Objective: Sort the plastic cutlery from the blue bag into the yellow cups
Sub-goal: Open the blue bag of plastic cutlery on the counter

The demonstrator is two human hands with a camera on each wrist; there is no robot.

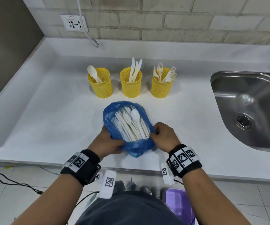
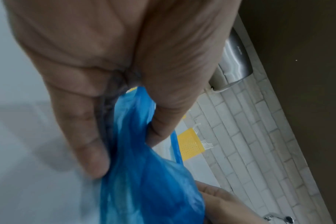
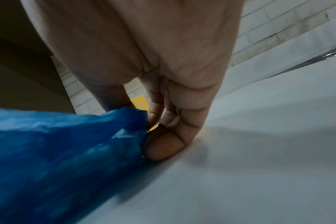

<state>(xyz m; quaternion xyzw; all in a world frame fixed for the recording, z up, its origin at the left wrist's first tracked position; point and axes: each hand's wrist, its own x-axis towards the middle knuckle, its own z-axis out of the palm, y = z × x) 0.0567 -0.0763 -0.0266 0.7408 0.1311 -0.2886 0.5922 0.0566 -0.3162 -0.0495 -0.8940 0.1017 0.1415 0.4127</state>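
Both hands pinch the blue bag [image 1: 131, 148] at its mouth: left hand [image 1: 106, 142] on one edge, right hand [image 1: 164, 137] on the other. Between them the cutlery [image 1: 131, 125] lies loose; a hard tug could spill it onto the surface [image 1: 50, 111]. Beyond stand the yellow cups [image 1: 130, 84].

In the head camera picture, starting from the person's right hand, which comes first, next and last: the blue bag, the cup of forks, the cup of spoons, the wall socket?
From the right hand, nearest first:
1. Blue bag, pinched at its right edge by that hand.
2. Cup of forks, right end of the row.
3. Cup of spoons, left end of the row.
4. Wall socket, on the back wall, left.
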